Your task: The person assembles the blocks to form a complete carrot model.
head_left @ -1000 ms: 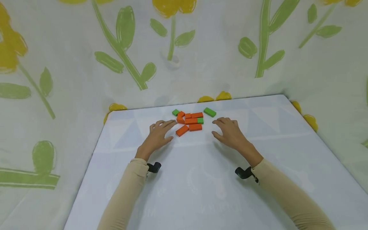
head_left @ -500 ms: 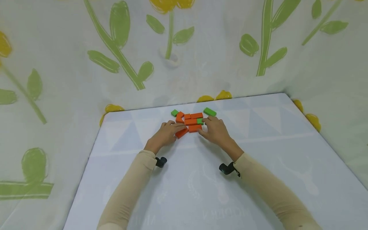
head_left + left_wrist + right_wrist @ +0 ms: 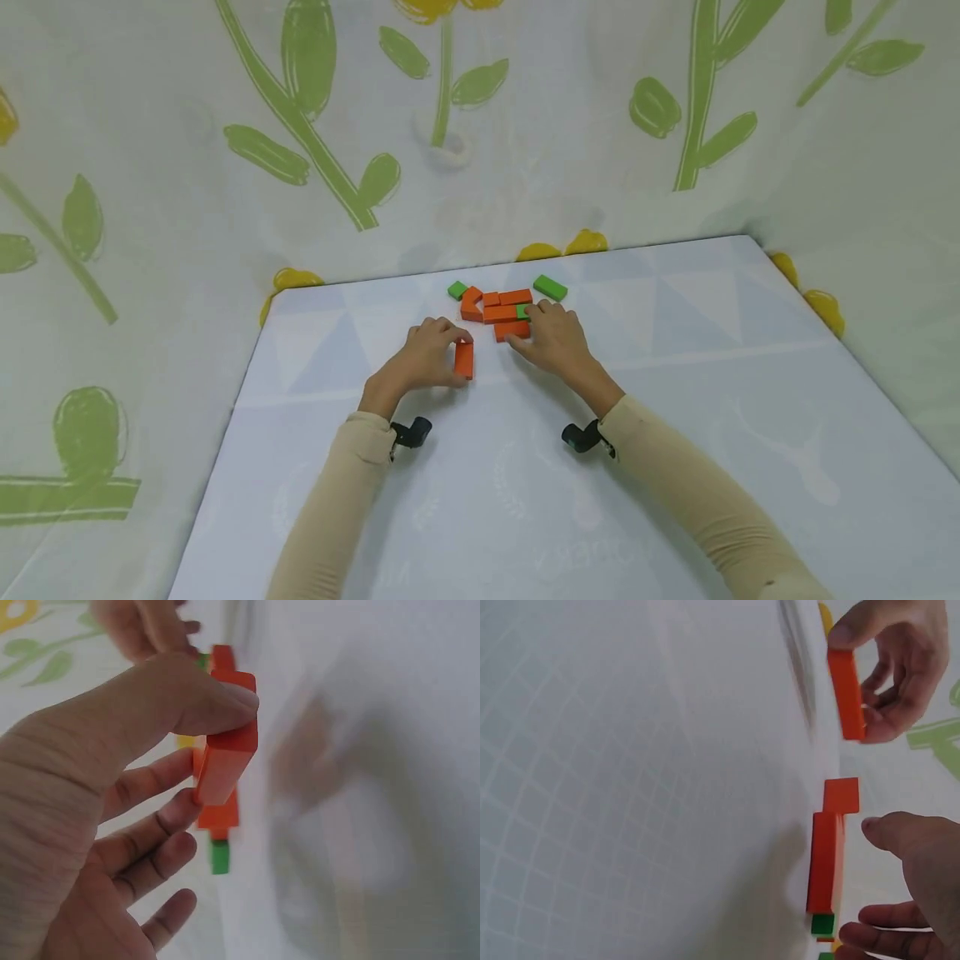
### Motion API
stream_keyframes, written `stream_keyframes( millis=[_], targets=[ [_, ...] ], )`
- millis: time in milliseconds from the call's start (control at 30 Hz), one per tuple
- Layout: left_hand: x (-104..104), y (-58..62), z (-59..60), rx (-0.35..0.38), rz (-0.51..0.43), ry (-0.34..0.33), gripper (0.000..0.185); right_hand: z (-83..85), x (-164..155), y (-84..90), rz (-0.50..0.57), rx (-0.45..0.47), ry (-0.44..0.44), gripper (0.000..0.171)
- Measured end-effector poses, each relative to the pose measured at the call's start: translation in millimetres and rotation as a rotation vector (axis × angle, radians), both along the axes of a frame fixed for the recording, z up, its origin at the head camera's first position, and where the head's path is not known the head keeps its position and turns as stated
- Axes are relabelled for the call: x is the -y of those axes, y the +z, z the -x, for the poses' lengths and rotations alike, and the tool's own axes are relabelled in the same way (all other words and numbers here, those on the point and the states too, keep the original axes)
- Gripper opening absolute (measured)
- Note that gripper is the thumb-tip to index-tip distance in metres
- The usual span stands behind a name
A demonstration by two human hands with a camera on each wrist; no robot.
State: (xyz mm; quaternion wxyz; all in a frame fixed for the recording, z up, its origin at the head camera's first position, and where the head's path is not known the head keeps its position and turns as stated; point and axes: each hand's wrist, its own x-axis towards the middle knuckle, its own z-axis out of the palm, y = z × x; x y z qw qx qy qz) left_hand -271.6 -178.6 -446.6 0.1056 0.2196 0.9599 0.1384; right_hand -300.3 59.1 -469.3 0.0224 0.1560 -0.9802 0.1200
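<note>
One orange block sits pinched within the left grip.

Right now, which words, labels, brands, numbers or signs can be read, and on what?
None can be quoted with certainty.
Table: pale lettering in two patches, low in the head view, too faint to read.
Held orange block: none visible.
Other blocks: none visible.
Wrist cameras: none readable.
Backdrop: none visible.

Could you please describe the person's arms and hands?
The left sleeve and right sleeve are long and beige, with small, bent black devices at their wrist ends. The left hand and right hand wear no gloves.
</note>
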Motion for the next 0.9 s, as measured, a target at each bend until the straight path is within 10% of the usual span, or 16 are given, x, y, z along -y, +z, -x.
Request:
stream_keyframes(
  millis=[367, 667, 900],
  targets=[
    [8.9, -10.7, -62.4, -0.113, -0.102, 0.004, 0.056, -2.3, 1.4, 3.3, -0.011, 0.008, -0.007, 0.066],
    [13.7, -28.2, -68.3, -0.085, -0.085, 0.026, 0.06, -5.9, 8.9, -1.6, 0.01, 0.025, -0.034, 0.073],
    [25.6, -44.3, -71.8, -0.098, -0.292, 0.045, 0.065, -5.1, 17.1, -3.3, -0.028, -0.009, -0.087, 0.081]
  ],
)
